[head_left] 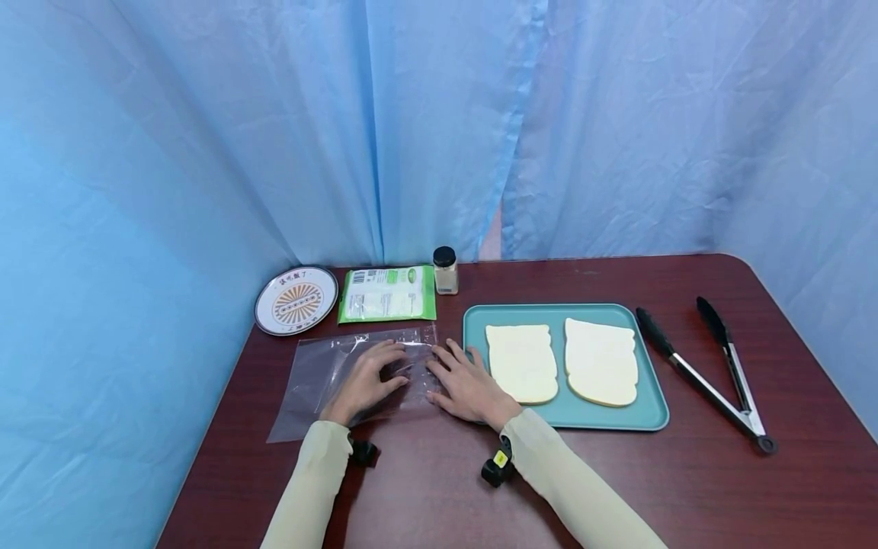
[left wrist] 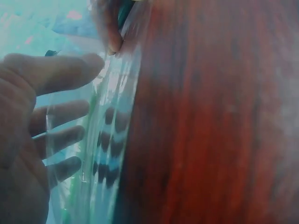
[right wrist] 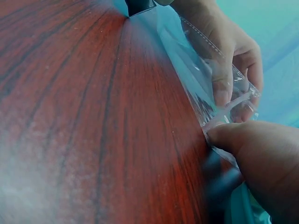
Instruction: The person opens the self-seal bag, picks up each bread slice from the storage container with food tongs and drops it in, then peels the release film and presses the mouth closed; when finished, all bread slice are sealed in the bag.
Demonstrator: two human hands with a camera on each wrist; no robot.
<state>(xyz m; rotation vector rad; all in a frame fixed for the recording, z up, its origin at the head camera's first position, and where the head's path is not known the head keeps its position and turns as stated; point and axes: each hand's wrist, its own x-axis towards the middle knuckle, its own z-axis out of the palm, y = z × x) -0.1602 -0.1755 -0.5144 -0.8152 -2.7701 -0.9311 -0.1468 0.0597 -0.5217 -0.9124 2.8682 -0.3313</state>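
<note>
A clear plastic bag [head_left: 302, 393] lies flat on the table, its right end creased and shiny. My left hand [head_left: 370, 381] rests over its middle, thumb and fingers spread apart; in the left wrist view a gap shows between the left thumb [left wrist: 65, 72] and the other fingers. Across from it, my right hand [head_left: 469, 385] touches the bag's right end with spread fingers. The right wrist view has the right thumb [right wrist: 233, 137] pressed at the edge of the plastic, with the other right fingers mostly hidden.
Right of the hands, a teal tray [head_left: 576, 418] bears two bread slices [head_left: 523, 364]. Open tongs [head_left: 713, 400] lie beyond it. Along the back are a patterned plate [head_left: 267, 311], a green-and-white packet [head_left: 387, 294] and a black-capped jar [head_left: 446, 276]. Blue curtains [head_left: 439, 130] surround the table.
</note>
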